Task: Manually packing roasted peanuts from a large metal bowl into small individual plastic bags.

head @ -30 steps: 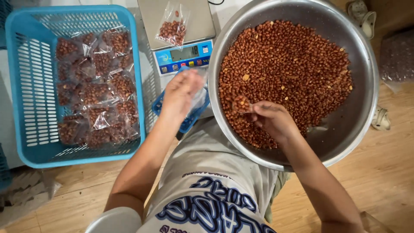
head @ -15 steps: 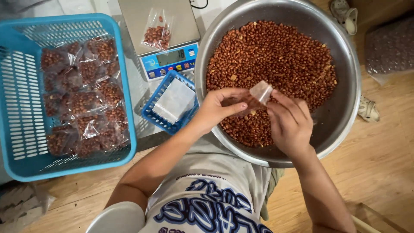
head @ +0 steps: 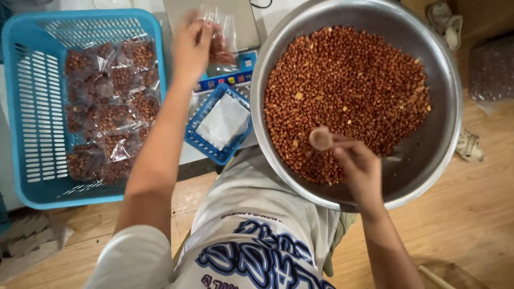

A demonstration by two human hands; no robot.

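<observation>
Head view, looking down. L hand (head: 191, 45), at 11 o'clock in frame: fingers pinched together on the top edge of a small clear bag of peanuts (head: 220, 43), which hangs just to the hand's 3 o'clock, over the plate of the digital scale (head: 242, 24). Whether the bag rests on the plate or hangs above it cannot be told. The scale's blue front panel shows just under the bag, at its 6 o'clock.

R hand (head: 360, 167), at 4 o'clock from frame centre: fingers closed round the handle of a small scoop (head: 321, 138), whose round cup lies at the hand's 10 o'clock, over the near part of the peanut heap. Contents of the cup are too blurred to tell.

Loose peanuts (head: 348, 91), red-brown, fill most of the big steel bowl (head: 447, 134), which takes up the upper R of frame; bare metal shows along its 4–5 o'clock side, next to the R hand.

Between the two arms, at the bowl's 9 o'clock and just beside its rim: small blue basket (head: 206, 144) holding a stack of flat empty clear bags (head: 225, 120).

At far L: large blue basket (head: 21, 107), slotted walls, with a heap of filled peanut bags (head: 107, 112) lying in its R half; the L forearm crosses above its R edge.

Wood floor (head: 471, 214) under the bowl, at 3–5 o'clock. A sandal (head: 470, 145) lies at the bowl's 4 o'clock, another at upper R. The person's printed shirt fills bottom centre.
</observation>
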